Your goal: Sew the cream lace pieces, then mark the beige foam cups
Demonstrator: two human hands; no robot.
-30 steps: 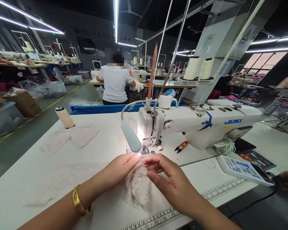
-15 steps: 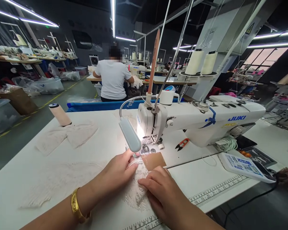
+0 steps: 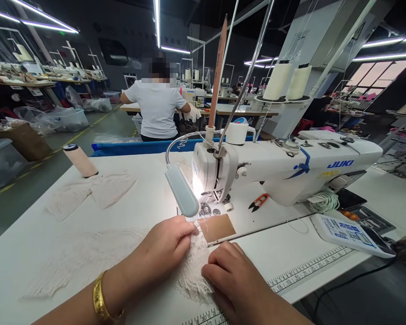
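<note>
A piece of white lace fabric [image 3: 196,271] lies in front of the needle area of the white sewing machine [image 3: 250,158]. My left hand [image 3: 167,241] pinches the lace's upper edge close to the machine's foot, with thumb and fingers together. At the lace's right side, my right hand [image 3: 228,271] has its fingers curled and gripping the edge. A grey lamp head [image 3: 182,192] hides part of the needle area. Beside the lace is a brown plate [image 3: 218,228] on the machine bed. More lace [image 3: 84,257] spreads flat left of my left forearm.
Orange-handled thread snips [image 3: 259,203] lie on the machine bed. A peach thread cone [image 3: 80,161] stands at the far left, behind more pale fabric pieces [image 3: 91,192]. On the right are a white box-like device [image 3: 350,234] and a coiled cord [image 3: 325,201]. A person [image 3: 159,108] sits ahead.
My left hand's fingers have drawn in from under the lamp and closed over the lace edge. My right hand has shifted slightly right and curled more. The view has moved a little.
</note>
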